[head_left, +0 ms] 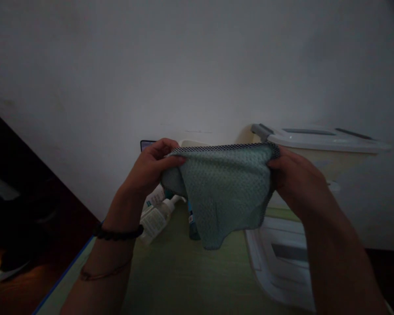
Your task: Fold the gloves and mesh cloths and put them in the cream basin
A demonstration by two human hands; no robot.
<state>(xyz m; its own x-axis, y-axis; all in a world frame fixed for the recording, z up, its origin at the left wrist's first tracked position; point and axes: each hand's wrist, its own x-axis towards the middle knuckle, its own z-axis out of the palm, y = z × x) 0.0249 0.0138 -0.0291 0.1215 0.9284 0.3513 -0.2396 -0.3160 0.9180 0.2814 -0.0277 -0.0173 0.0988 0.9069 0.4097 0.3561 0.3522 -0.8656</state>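
Note:
A pale green cleaning cloth (230,188) with a dark checked edge hangs in the air, stretched between both hands. My left hand (154,164) pinches its upper left corner, thumb in front. At the upper right corner my right hand (292,179) is closed on the cloth; some of its fingers are hidden behind the fabric. The lower part of the cloth droops loosely in front of the table. Just below my left hand stand a white pump bottle (155,220) and another white bottle (156,195), partly covered by the hand and cloth.
Behind the cloth, a blue bottle (193,229) is partly hidden on the green table (184,280). A lidded storage box (318,140) stands against the wall at right, with a white lid (272,280) nearer me. A person's shoe (11,271) shows at lower left.

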